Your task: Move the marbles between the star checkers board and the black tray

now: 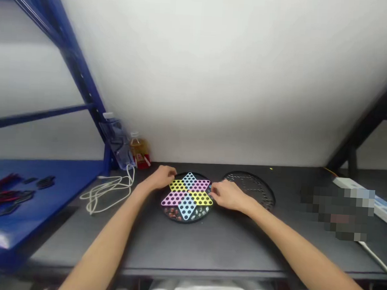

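On the dark table lies a round black Chinese checkers set, with a star-shaped board (187, 196) of pink, yellow and light blue points full of dark holes. Around the star, small pieces fill the gaps of the round tray (185, 222): reddish ones (172, 212) at lower left, pale ones (200, 212) at lower right. My left hand (163, 177) is at the tray's upper left edge, its fingers curled. At the right edge, between a pink and a yellow point, my right hand (227, 194) has its fingers bent together. What either hand's fingertips hold is hidden.
Behind my right hand lies a round black lid or tray (253, 188). A white cable (107, 192) is coiled at left, near a blue-tinted clear bottle (118, 140) and an amber bottle (139, 152). A white power strip (381, 209) is at right. A blue surface (77, 173) holds red-and-black items.
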